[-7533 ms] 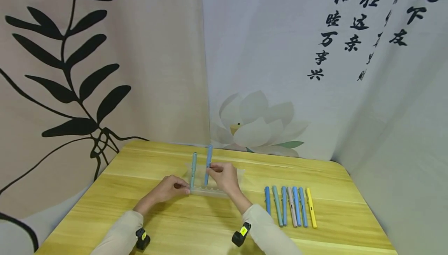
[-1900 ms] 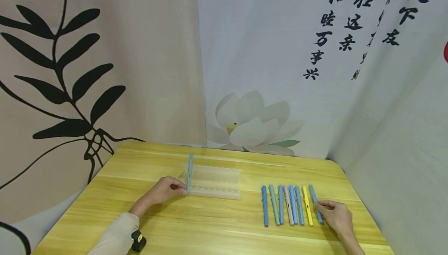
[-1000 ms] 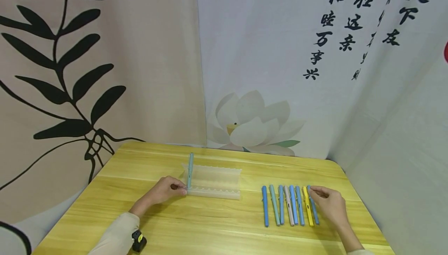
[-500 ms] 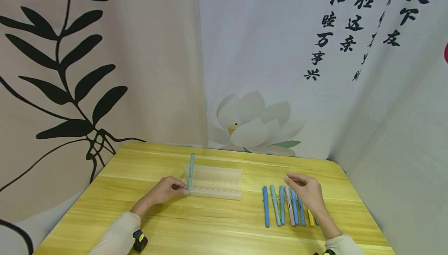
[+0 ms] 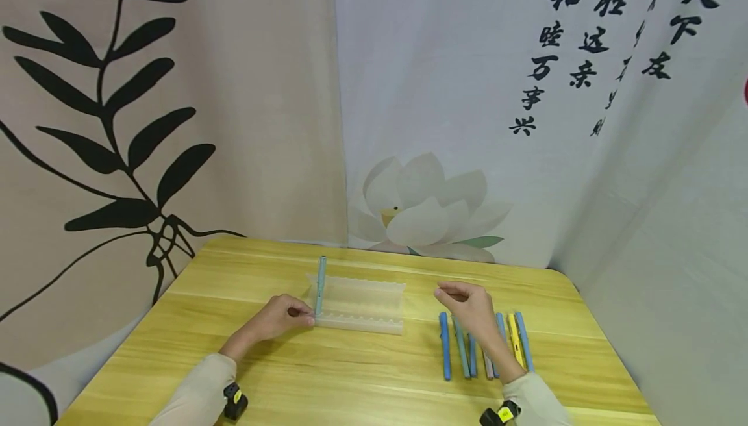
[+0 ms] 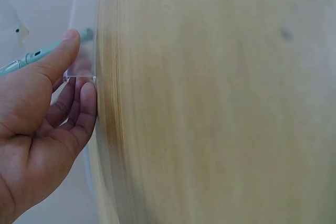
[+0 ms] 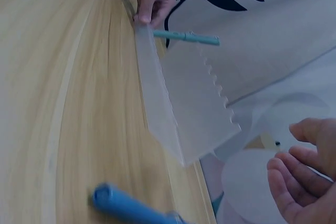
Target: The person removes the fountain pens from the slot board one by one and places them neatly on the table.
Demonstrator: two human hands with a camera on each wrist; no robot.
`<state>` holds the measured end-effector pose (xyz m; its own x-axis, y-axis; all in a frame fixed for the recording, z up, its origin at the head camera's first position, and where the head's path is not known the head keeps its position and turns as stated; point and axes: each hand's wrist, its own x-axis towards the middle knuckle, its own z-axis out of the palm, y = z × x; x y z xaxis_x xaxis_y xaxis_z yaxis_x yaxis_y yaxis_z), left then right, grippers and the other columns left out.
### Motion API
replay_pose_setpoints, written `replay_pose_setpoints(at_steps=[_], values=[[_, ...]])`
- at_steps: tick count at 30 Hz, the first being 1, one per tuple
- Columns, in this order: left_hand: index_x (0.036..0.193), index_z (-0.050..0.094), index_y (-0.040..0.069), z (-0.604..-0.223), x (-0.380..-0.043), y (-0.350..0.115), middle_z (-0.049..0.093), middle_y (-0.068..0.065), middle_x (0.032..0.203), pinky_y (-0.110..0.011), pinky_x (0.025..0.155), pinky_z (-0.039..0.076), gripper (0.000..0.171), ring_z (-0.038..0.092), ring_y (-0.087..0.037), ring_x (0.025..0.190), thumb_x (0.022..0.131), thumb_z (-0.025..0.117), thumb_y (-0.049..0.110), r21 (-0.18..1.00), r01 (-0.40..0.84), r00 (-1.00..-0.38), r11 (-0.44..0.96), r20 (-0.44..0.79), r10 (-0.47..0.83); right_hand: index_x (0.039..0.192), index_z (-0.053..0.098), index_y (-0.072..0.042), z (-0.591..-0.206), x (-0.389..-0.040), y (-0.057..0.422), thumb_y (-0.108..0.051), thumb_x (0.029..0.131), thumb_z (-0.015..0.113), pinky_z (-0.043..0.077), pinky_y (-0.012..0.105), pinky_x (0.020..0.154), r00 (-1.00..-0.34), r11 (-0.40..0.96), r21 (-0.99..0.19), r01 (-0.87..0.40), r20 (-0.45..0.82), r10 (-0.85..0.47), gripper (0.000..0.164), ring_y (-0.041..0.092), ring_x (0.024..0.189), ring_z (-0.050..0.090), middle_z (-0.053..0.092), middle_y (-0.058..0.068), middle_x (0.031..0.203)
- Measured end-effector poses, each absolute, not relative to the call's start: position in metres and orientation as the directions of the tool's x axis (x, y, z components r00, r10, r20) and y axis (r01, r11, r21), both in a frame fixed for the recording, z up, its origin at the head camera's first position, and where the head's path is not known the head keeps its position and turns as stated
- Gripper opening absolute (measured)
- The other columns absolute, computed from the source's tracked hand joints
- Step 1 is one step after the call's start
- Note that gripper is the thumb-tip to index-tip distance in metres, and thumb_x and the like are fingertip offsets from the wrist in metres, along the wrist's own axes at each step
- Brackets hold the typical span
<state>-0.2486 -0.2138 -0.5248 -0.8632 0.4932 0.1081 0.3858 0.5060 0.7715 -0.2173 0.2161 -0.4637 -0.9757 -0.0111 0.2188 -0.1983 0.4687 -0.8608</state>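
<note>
A translucent pen rack (image 5: 362, 302) with notched edges stands on the table. One teal pen (image 5: 321, 286) leans upright in its left end. My left hand (image 5: 282, 317) pinches that end of the rack between thumb and fingers, as the left wrist view shows close up. To the right of the rack, my right hand (image 5: 472, 309) hovers over a row of pens, its fingers loosely bent and holding nothing. In the row lie a blue pen (image 5: 445, 346) at the left, a teal pen (image 5: 461, 348), a yellow pen (image 5: 515, 338) and a blue pen (image 5: 524, 341) at the right; the hand partly hides the middle ones.
The wooden table (image 5: 350, 387) reaches back to a printed curtain (image 5: 444, 88) with a lotus and writing. Another curtain (image 5: 263, 101) with dark leaves hangs at the left. Each wrist wears a small black camera (image 5: 236, 402).
Earlier, my right hand held a blue pen at the rack; later that pen lay at the row's right end. The hand has let go and moved left over the row. My left hand stays.
</note>
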Motion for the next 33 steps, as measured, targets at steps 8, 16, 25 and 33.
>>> replay_pose_setpoints(at_steps=[8, 16, 25, 33], values=[[0.102, 0.080, 0.011, -0.526, -0.250, -0.214, 0.075, 0.001, 0.097, -0.024, 0.074, 0.052, 0.015, 0.063, -0.010, 0.083, 0.097, 0.072, 0.023, 0.767, 0.380, -0.866, 0.516, 0.101, 0.489, 0.116, 0.077, -0.010, -0.471, -0.229, 0.181, -0.029, 0.093, 0.077, 0.056, 0.025, 0.079, -0.971, 0.415, -0.879, -0.235, 0.228, -0.067, 0.029, 0.014, 0.092, 0.072, 0.077, 0.004, 0.103], [0.101, 0.080, 0.011, -0.529, -0.250, -0.215, 0.075, 0.001, 0.096, -0.024, 0.074, 0.052, 0.014, 0.063, -0.008, 0.082, 0.097, 0.072, 0.022, 0.769, 0.382, -0.863, 0.512, 0.099, 0.495, 0.114, 0.078, -0.008, -0.475, -0.235, 0.150, -0.026, 0.094, 0.077, 0.057, 0.025, 0.079, -0.963, 0.371, -0.890, -0.267, 0.234, -0.131, 0.027, 0.014, 0.090, 0.072, 0.077, 0.003, 0.100], [0.101, 0.080, 0.011, -0.526, -0.248, -0.215, 0.075, 0.002, 0.096, -0.023, 0.073, 0.052, 0.015, 0.062, -0.007, 0.081, 0.097, 0.072, 0.022, 0.765, 0.379, -0.869, 0.520, 0.102, 0.484, 0.114, 0.078, -0.011, -0.482, -0.242, 0.116, -0.029, 0.094, 0.076, 0.058, 0.029, 0.078, -0.946, 0.374, -0.873, -0.312, 0.250, -0.206, 0.026, 0.016, 0.089, 0.073, 0.078, 0.003, 0.101], [0.102, 0.079, 0.010, -0.525, -0.248, -0.214, 0.076, 0.000, 0.097, -0.024, 0.075, 0.053, 0.016, 0.065, -0.009, 0.085, 0.098, 0.071, 0.023, 0.773, 0.380, -0.865, 0.509, 0.102, 0.491, 0.113, 0.078, -0.011, -0.490, -0.247, 0.091, -0.029, 0.096, 0.074, 0.059, 0.030, 0.076, -0.926, 0.365, -0.860, -0.357, 0.274, -0.260, 0.026, 0.018, 0.090, 0.073, 0.078, 0.007, 0.104]])
